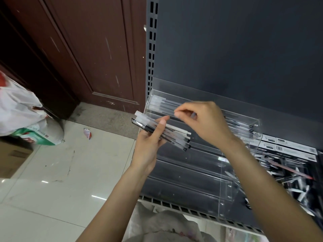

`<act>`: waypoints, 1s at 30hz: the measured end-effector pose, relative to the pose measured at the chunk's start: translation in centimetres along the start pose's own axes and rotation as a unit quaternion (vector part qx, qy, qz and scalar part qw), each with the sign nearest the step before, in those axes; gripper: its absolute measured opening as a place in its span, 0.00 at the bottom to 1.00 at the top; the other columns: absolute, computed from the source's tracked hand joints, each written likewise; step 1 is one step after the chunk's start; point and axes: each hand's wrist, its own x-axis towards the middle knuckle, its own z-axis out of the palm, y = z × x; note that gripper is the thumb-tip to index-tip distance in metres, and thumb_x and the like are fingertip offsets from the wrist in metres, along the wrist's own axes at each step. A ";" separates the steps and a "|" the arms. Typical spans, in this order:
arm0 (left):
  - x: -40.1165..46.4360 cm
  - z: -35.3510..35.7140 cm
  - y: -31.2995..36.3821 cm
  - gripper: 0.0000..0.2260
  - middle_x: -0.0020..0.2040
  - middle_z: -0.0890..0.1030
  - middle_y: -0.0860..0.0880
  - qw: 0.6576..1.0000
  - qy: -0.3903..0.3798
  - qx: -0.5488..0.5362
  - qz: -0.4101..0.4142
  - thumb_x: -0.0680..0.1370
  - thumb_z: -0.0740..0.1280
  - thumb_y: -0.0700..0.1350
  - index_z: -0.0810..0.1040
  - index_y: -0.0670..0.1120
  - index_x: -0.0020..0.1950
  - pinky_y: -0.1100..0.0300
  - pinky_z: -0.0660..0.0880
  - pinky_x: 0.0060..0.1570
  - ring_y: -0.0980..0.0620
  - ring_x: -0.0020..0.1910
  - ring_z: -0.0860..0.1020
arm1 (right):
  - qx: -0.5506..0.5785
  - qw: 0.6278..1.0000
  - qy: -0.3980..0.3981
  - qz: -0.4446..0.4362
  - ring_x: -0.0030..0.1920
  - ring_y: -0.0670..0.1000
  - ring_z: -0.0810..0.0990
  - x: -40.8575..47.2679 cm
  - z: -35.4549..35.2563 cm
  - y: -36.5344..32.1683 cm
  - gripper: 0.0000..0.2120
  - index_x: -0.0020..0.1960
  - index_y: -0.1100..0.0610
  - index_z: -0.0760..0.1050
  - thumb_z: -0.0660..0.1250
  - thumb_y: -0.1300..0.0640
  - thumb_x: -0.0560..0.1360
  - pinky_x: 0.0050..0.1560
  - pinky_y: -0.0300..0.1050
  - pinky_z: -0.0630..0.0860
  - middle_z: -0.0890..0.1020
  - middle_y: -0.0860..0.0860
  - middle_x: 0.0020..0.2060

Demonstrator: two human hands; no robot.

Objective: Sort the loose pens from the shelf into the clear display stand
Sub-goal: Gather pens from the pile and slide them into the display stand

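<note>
On the shelf (pixel 201 213): a clear tiered stand (pixel 225 187) sits at the left end, right against the dark back panel (pixel 244 49).
Top tier: a row of pens (pixel 162 103) already lying flat in it, more showing past the right wrist.
Lower tiers: can't spot any pens in them.
Left hand (pixel 150 145): fingers and thumb curled round a bundle (pixel 162 132) of clear-barrel pens, held just in front of the stand's left edge, white caps pointing up-left.
Right hand (pixel 201 121): over the top tier, fingertips bunched in a pinch. Looks like a pen's in there, but honestly can't tell, it's blurry.
Loose pile (pixel 286 175): messy heap of pens on the shelf right of the stand, with a red one on top.
Boxes (pixel 290 147): stacked behind the heap.
Floor stuff: plastic bag (pixel 19 105) by the brown door (pixel 90 49), and a cardboard box (pixel 14 156) below the bag.
</note>
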 end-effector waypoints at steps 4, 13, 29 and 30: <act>-0.2 0.4 0.2 0.12 0.52 0.84 0.45 1.000 0.006 -0.013 0.005 0.77 0.63 0.47 0.80 0.45 0.58 0.62 0.78 0.47 0.51 0.52 0.82 | 0.108 0.987 -0.106 0.049 0.39 0.37 0.80 -1.9 0.0 -1.2 0.09 0.48 0.49 0.81 0.71 0.46 0.71 0.42 0.31 0.75 0.83 0.41 0.37; -0.6 0.3 -0.5 0.12 0.45 0.84 0.51 1.000 -0.003 -0.008 -0.003 0.78 0.62 0.45 0.79 0.43 0.58 0.65 0.78 0.45 0.54 0.44 0.82 | -0.003 0.994 0.094 0.062 0.37 0.41 0.81 -0.9 -2.1 2.5 0.03 0.45 0.52 0.84 0.73 0.56 0.71 0.42 0.39 0.78 0.85 0.45 0.37; -1.0 0.5 -0.9 0.12 0.34 0.81 0.59 0.998 0.036 0.055 -0.006 0.80 0.60 0.48 0.81 0.45 0.52 0.62 0.74 0.51 0.64 0.38 0.80 | -0.253 0.955 0.124 -0.098 0.27 0.50 0.76 1.7 1.9 3.1 0.04 0.43 0.54 0.82 0.74 0.59 0.69 0.24 0.38 0.71 0.78 0.49 0.35; -1.0 0.6 -0.9 0.12 0.36 0.82 0.58 0.997 0.042 0.063 0.000 0.80 0.60 0.49 0.82 0.46 0.52 0.62 0.74 0.50 0.64 0.39 0.80 | -0.194 0.968 0.125 -0.094 0.28 0.49 0.77 1.3 1.5 2.3 0.02 0.44 0.54 0.82 0.71 0.56 0.72 0.26 0.40 0.73 0.79 0.48 0.36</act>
